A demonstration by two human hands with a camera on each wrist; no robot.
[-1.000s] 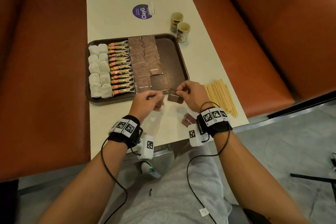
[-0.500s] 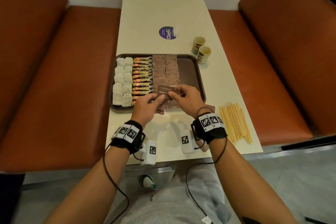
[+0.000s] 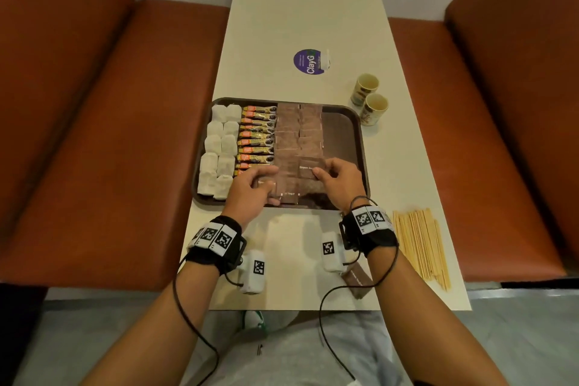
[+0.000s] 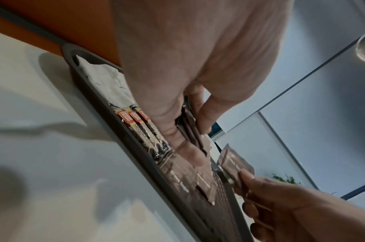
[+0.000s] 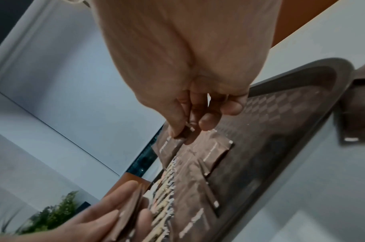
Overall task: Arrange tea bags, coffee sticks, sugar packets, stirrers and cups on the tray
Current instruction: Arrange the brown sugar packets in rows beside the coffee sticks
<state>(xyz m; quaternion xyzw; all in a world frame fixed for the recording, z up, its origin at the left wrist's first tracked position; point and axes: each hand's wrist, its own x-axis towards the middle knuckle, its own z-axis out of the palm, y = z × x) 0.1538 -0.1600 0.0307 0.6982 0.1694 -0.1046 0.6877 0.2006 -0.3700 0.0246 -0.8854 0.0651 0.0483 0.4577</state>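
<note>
Sugar packet brought over the tray

The right hand (image 3: 340,180) had carried a pinched sugar packet (image 3: 308,168) from table to tray (image 3: 351,131); the left hand (image 3: 253,188) gripped spare packets (image 4: 193,131); sugar rows nearly full.

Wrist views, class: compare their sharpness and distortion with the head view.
Head view: fairly sharp, table edges splay; print on the right hand's sugar packet partly readable. Left wrist view: left hand soft, coffee sticks clearer. Right wrist view: packets smeared, tray stretched.

Your cream table (image 3: 300,9) carrying a round purple sticker (image 3: 307,61), orange-brown benches flanking the table left (image 3: 94,135) and right (image 3: 488,135), a green plant (image 5: 53,217) beyond the table.
</note>
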